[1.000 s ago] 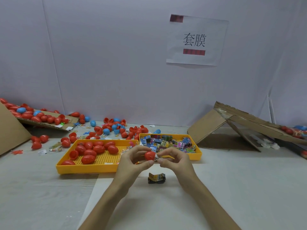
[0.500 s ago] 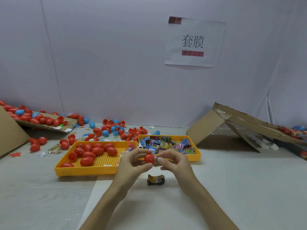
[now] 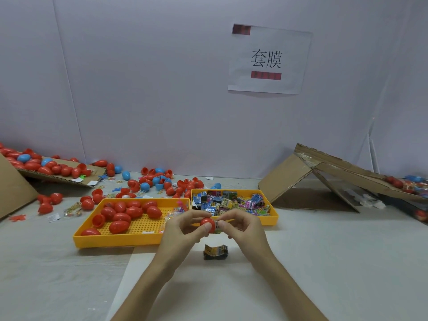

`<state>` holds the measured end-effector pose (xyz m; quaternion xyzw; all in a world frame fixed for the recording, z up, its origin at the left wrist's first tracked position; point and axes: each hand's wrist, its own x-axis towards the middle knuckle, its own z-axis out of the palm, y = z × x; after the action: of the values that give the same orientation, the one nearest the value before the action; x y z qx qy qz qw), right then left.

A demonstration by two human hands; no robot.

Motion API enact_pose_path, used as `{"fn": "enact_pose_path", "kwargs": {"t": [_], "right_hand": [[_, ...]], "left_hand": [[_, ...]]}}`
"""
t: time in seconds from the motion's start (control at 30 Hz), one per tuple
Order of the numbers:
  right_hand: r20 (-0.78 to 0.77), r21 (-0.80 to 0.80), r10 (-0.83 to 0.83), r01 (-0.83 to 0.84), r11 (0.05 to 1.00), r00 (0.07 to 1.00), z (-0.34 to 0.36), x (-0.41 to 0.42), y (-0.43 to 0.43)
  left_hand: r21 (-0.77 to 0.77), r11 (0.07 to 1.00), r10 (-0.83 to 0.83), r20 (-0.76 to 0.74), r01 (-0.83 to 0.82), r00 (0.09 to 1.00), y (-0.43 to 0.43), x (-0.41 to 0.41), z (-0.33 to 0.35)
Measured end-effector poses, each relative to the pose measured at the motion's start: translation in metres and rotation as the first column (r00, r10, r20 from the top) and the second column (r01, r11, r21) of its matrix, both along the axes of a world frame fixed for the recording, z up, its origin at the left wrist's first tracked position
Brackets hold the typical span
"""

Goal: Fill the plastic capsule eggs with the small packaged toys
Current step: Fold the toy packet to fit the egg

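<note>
My left hand (image 3: 183,230) grips a red capsule egg (image 3: 206,224) between thumb and fingers, above the white table. My right hand (image 3: 243,228) pinches a small packaged toy (image 3: 217,224) against the egg's open side; most of the packet is hidden by fingers. A second folded toy packet (image 3: 215,252) lies on the table just below my hands. Behind them, a yellow tray (image 3: 115,239) holds several red eggs, and another yellow tray (image 3: 272,213) holds several colourful toy packets.
Loose red and blue eggs (image 3: 148,181) litter the back of the table. A cardboard flap (image 3: 58,177) at the left carries more eggs. A collapsed cardboard box (image 3: 324,179) stands at the right. A paper sign (image 3: 268,60) hangs on the wall.
My right hand has pressed the toy packet closer against the red egg, so less of the packet shows. Both hands stay in about the same place.
</note>
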<state>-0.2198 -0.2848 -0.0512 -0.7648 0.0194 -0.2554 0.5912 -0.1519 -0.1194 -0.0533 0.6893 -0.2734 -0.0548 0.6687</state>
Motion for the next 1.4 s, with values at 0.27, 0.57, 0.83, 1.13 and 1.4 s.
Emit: {"fn": "enact_pose_path", "kwargs": {"t": [0.27, 0.57, 0.83, 1.13, 1.4], "right_hand": [[0.014, -0.02, -0.014, 0.014, 1.0, 1.0, 0.0004, 0.0003, -0.0003], [-0.008, -0.047, 0.049, -0.049, 0.998, 0.999, 0.0006, -0.0011, 0.0021], [0.008, -0.063, -0.005, 0.006, 0.998, 1.0, 0.0, -0.001, 0.0011], [-0.005, -0.021, 0.005, -0.006, 1.0, 1.0, 0.0023, -0.0017, 0.0016], [0.024, -0.046, -0.018, 0.019, 0.999, 1.0, 0.0028, -0.0025, 0.001]], "left_hand": [[0.021, 1.0, -0.005, -0.002, 0.005, 1.0, -0.0009, 0.0001, -0.0006], [0.018, 1.0, -0.006, 0.009, 0.006, 1.0, -0.0008, 0.0004, -0.0006], [0.101, 0.995, -0.007, 0.132, -0.006, 0.991, -0.0017, 0.0001, -0.0031], [0.06, 0.998, 0.02, 0.114, -0.027, 0.993, -0.0018, 0.0015, -0.0035], [0.043, 0.998, 0.031, 0.113, -0.036, 0.993, -0.0023, 0.0038, -0.0053]]}}
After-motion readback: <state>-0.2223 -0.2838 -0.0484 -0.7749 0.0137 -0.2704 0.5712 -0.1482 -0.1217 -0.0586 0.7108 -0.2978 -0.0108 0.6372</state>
